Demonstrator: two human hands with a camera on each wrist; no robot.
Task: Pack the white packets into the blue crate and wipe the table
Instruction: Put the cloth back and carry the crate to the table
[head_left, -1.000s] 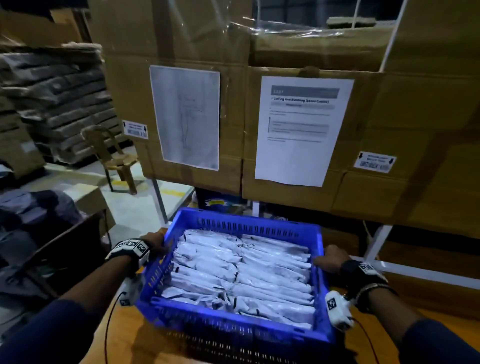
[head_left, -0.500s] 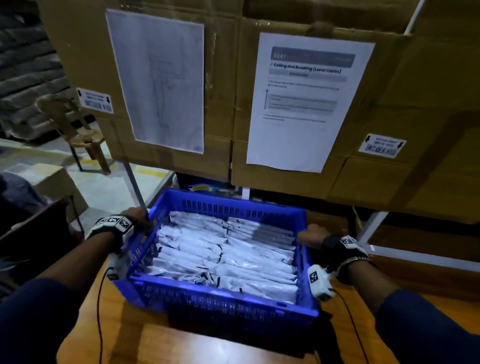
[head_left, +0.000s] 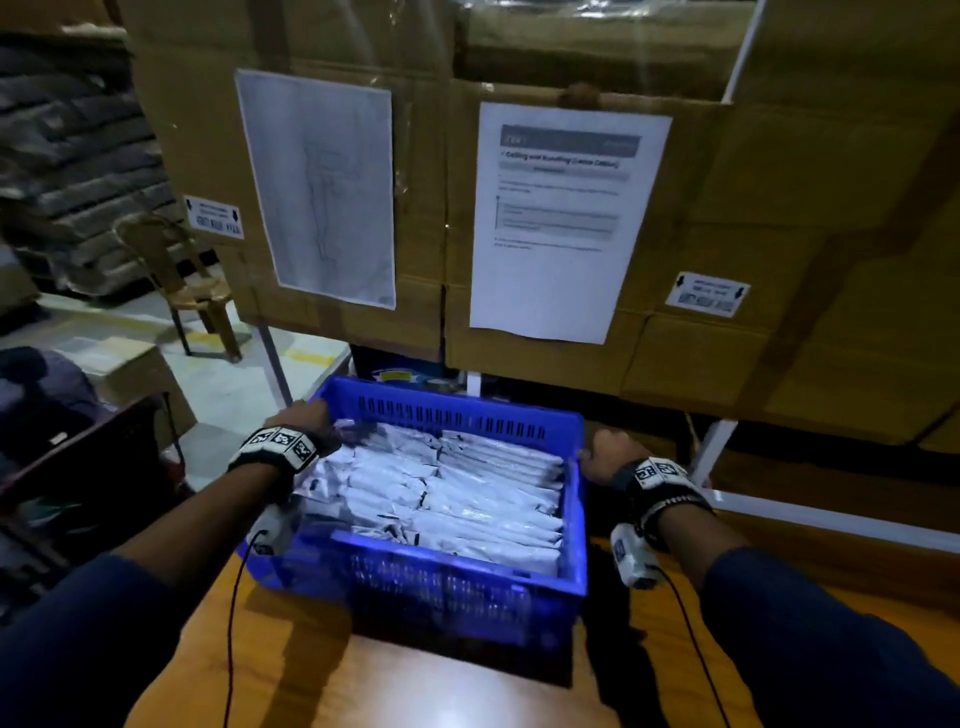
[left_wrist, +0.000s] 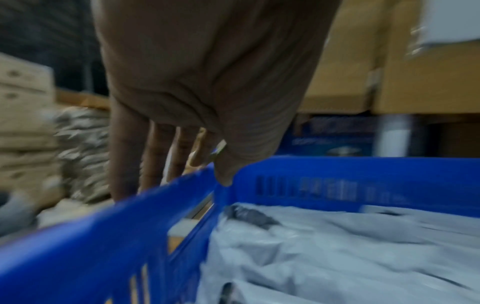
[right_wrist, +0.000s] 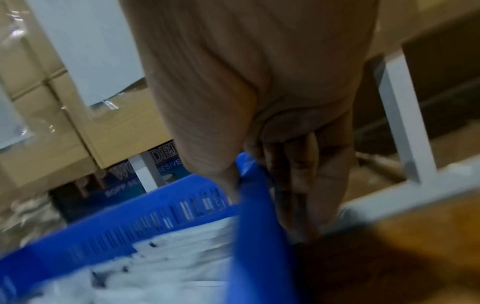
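1. Previously, one second before, the blue crate (head_left: 457, 597) sat lower in the head view with both hands at mid-sides; each hand now gripped a far corner.
2. Left hand (head_left: 301, 423): thumb hooked inside the rim, fingers (left_wrist: 130, 148) curled down the outer wall, grasping the crate.
3. Right hand (head_left: 608, 457): thumb inside the rim, fingers (right_wrist: 298, 181) wrapped outside, grasping the crate.
4. One crate was present, at the far edge of the wooden bench (head_left: 415, 691); whether it rested on the bench could not be told.
5. White packets (head_left: 452, 493) filled the crate in overlapping rows; an exact count was not possible.
6. Two paper sheets (head_left: 561, 218) hung on the cardboard boxes (head_left: 779, 182) behind.
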